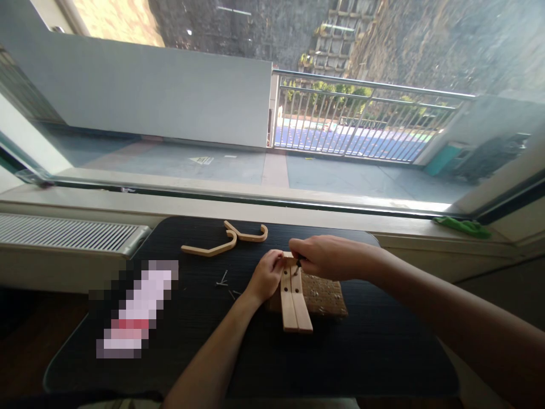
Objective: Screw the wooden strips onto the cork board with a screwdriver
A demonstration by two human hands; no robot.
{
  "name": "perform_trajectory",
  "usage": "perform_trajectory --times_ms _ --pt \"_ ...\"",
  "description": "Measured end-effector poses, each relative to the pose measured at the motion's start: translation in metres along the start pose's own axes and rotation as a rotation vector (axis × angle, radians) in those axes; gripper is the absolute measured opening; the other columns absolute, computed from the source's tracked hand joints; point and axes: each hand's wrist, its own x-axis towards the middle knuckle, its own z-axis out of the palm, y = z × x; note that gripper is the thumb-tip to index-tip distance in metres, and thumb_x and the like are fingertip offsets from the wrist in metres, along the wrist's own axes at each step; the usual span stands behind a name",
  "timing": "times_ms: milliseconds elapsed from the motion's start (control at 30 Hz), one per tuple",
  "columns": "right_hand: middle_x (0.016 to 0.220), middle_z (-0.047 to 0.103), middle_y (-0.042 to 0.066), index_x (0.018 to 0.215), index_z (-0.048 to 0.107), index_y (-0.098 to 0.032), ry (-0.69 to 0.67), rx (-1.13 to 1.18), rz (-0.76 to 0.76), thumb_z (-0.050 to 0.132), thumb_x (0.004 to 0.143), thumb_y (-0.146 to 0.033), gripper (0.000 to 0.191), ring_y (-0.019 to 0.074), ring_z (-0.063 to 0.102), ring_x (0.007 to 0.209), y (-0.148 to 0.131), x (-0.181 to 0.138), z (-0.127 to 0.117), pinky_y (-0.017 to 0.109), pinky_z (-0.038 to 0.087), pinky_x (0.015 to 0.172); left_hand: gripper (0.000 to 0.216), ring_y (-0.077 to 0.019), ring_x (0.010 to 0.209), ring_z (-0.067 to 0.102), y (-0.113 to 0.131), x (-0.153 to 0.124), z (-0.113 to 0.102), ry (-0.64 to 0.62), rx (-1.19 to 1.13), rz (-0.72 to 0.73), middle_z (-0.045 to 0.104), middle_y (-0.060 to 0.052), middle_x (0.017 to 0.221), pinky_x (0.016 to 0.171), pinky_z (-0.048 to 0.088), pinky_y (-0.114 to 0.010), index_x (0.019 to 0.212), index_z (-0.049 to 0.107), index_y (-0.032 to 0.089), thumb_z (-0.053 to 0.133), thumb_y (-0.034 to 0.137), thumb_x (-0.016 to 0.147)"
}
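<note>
Two pale wooden strips lie side by side, with several dark holes along their upper part. They rest over a brown, rough-textured block on the table. My left hand is closed against their left edge, its fingertips near the top end. My right hand is closed around what looks like a screwdriver, its handle mostly hidden in the fist. The tool's thin tip points down at the upper right hole. Left of my left hand lie several thin metal screws.
Two curved wooden hook pieces lie near the back of the black table. A blurred-out pinkish item lies at the left. Behind stand a radiator and a window sill with a green cloth.
</note>
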Motion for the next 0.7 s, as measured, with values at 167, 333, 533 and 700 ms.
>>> perform_trajectory --times_ms 167,333,533,700 --pt "0.078 0.064 0.008 0.092 0.052 -0.026 0.022 0.037 0.029 0.039 0.093 -0.026 0.013 0.0215 0.052 0.062 -0.0029 -0.0034 -0.0022 0.036 0.029 0.055 0.019 -0.0189 0.085 0.056 0.0011 -0.0012 -0.0008 -0.002 -0.001 -0.004 0.059 -0.004 0.084 0.079 0.045 -0.031 0.081 0.059 0.018 0.047 0.026 0.093" --pt "0.078 0.064 0.008 0.093 0.052 -0.025 0.017 0.049 0.044 0.04 0.094 -0.027 0.012 0.0218 0.054 0.062 -0.0035 -0.0036 -0.0041 0.036 0.03 0.055 0.019 -0.0191 0.085 0.057 0.0015 -0.0014 -0.0011 -0.002 -0.003 0.007 0.061 -0.005 0.086 0.078 0.046 -0.031 0.083 0.061 0.018 0.047 0.025 0.093" --pt "0.076 0.063 0.007 0.099 0.052 -0.02 -0.03 0.001 0.021 0.038 0.093 -0.031 0.018 0.0181 0.049 0.058 0.0011 0.002 -0.0023 0.032 0.027 0.051 0.018 -0.0187 0.084 0.057 -0.0001 -0.0008 0.0002 0.005 -0.001 0.017 0.06 -0.004 0.084 0.078 0.046 -0.03 0.082 0.06 0.018 0.047 0.024 0.093" --pt "0.078 0.063 0.007 0.1 0.051 -0.02 -0.035 0.018 0.029 0.039 0.092 -0.031 0.018 0.0178 0.048 0.058 -0.0018 0.0021 -0.004 0.032 0.028 0.051 0.02 -0.0191 0.084 0.056 0.0001 -0.0004 0.0005 -0.002 -0.003 0.021 0.06 -0.005 0.085 0.079 0.045 -0.031 0.082 0.059 0.017 0.046 0.027 0.094"
